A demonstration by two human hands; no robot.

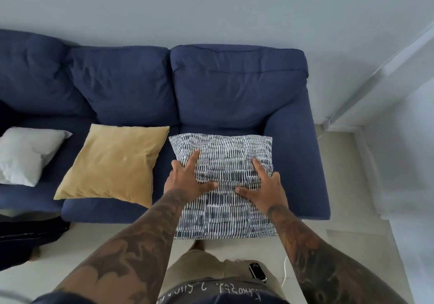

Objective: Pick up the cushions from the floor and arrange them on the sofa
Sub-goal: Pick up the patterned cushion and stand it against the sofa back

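Observation:
A blue-and-white patterned cushion (pixel 225 148) lies flat on the right seat of the dark blue sofa (pixel 237 87), its near edge hanging over the seat front. My left hand (pixel 185 179) presses flat on the cushion's left half with fingers spread. My right hand (pixel 263 186) presses flat on its right half, fingers spread too. A mustard yellow cushion (pixel 112 162) lies flat on the middle seat. A pale grey cushion (pixel 25 155) rests on the left seat.
The sofa's right armrest (pixel 303 162) borders the patterned cushion. A white wall and a door frame (pixel 375 75) stand to the right. Dark fabric (pixel 25 235) lies on the pale floor at the lower left. A white cable (pixel 285 273) runs by my legs.

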